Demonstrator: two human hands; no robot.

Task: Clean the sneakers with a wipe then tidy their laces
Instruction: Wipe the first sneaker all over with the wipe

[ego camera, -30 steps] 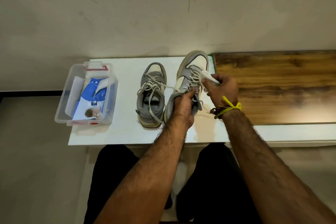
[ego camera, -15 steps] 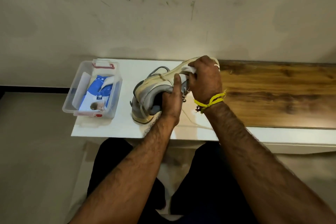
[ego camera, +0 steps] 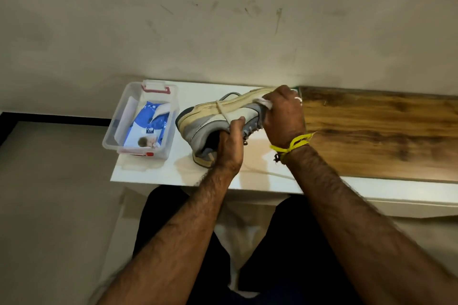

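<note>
A clear glossy plastic bin (ego camera: 133, 129) is sitting at the smooth white tabletop's (ego camera: 198, 91) left edge; grainy brown wood (ego camera: 376, 131) is covering its right side; the sneaker (ego camera: 215, 121) is showing scuffed rubber.

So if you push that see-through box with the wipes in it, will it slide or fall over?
The clear plastic box would probably slide, not tip: it looks low and wide, sitting flat on the smooth white tabletop. It is likely light, holding only a blue wipes pack. It sits near the table's left edge, so a hard push might send it off.

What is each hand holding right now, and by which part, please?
Left hand grips the sneaker at its collar opening; right hand holds a white wipe against its sole edge.
</note>
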